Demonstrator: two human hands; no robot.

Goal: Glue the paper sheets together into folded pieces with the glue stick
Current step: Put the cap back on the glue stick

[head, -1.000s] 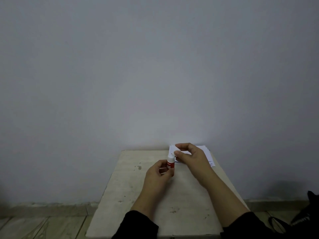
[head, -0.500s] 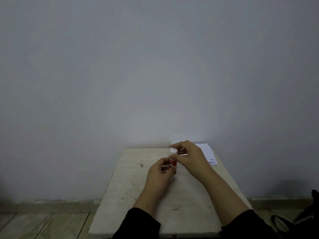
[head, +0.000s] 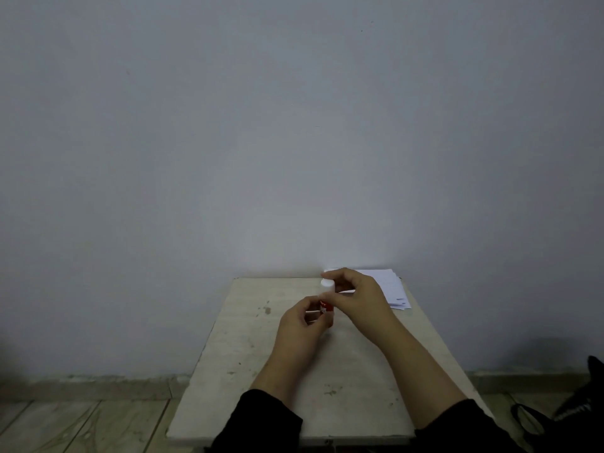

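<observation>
A small glue stick [head: 326,307] with a red body stands upright between my hands over the middle of the table. My left hand [head: 302,325] grips its red body from below. My right hand [head: 354,297] pinches its white cap [head: 327,285] at the top; whether the cap is still seated on the body I cannot tell. A stack of white paper sheets [head: 390,287] lies at the table's far right corner, partly hidden behind my right hand.
The small pale table [head: 248,348] is stained and stands against a plain grey wall. A dark bag [head: 575,423] lies on the wooden floor at the right.
My right hand closed over the cap, and both hands with the glue stick rose slightly. The papers have stayed in place.
</observation>
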